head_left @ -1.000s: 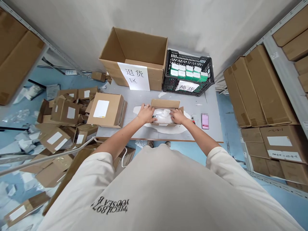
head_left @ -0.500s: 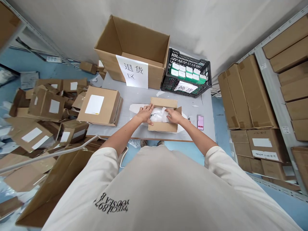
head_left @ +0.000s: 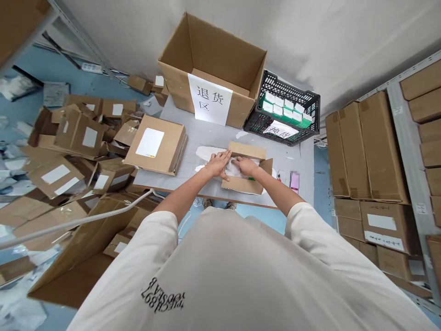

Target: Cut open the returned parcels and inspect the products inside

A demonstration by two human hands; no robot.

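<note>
A small open cardboard box [head_left: 241,186] lies on the table in front of me, its flaps spread. White, crinkled plastic packing [head_left: 233,170] fills part of it, and a bit of green shows near its front wall. My left hand [head_left: 218,165] rests over the box's left end, thumb and fingers spread, holding nothing I can see. Inside the box is my right hand [head_left: 245,166], its fingers bent into the plastic packing. Its fingertips are partly hidden. White sheet material [head_left: 206,152] lies beside the left end.
Behind stand a large open carton [head_left: 175,87] with a paper sign and a black crate [head_left: 257,122] of green-white boxes. A closed carton [head_left: 155,142] is at left, a phone [head_left: 294,182] at right. Discarded cartons [head_left: 76,133] heap on the floor; a shelf [head_left: 406,138] stands right.
My right hand has gone deeper into the box and pressed down the white packing that stood up before. A green patch now shows inside. The view has shifted left.
</note>
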